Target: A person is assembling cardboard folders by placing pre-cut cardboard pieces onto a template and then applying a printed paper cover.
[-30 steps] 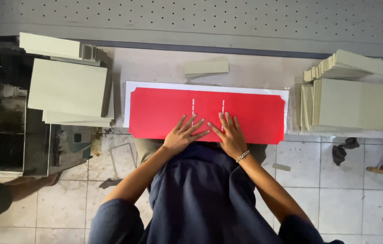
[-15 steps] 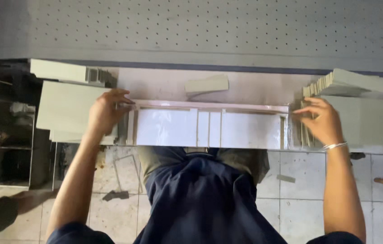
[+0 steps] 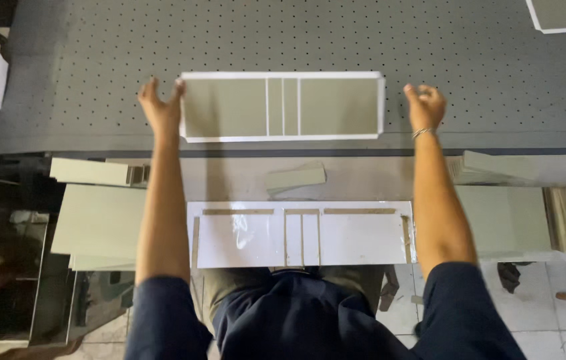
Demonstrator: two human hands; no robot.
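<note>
Head view, item one: one book-cover panel [image 3: 283, 107], grey boards edged white, lying flat on the perforated grey bed [image 3: 296, 33]. I am touching its left end with my left hand [image 3: 161, 110], grip open; my right hand [image 3: 425, 107], loosely curled and empty, is sitting just beside the right end. Likely light, stiff at boards, hinging between; best held by both ends. One white sheet [image 3: 303, 233] is lying on the desk [image 3: 229, 177]; several board stacks [image 3: 99, 220].

- dark navy short sleeves, both arms bare below them
- thin silver bracelet [image 3: 423, 133] on right wrist, upper right of frame
- olive-grey trousers [image 3: 229, 293], lower centre
</note>
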